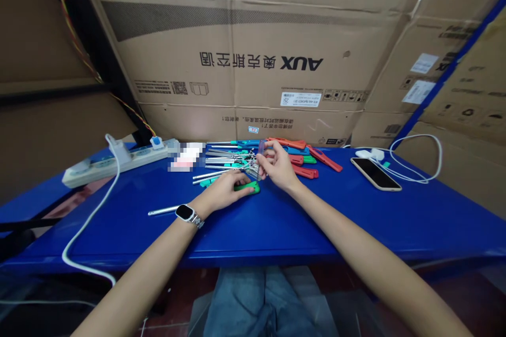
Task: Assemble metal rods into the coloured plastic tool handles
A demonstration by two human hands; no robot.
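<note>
My left hand (227, 189), with a smartwatch (186, 214) on its wrist, rests on the blue table (276, 221) with its fingers closed round a green tool handle (249, 187). My right hand (276, 164) is just to its right, pinching a small clear piece (261, 148) above a heap of metal shafts (221, 160). Behind the hands lie teal-handled tools (245, 143) and red-handled tools (312, 160). One loose metal shaft (163, 211) lies left of my left wrist.
A white power strip (118, 160) with a plugged-in charger and a white cable (87, 221) sits at the left. A phone (375, 174) and a coiled white cable (419, 158) lie at the right. Large cardboard boxes (256, 63) wall the back.
</note>
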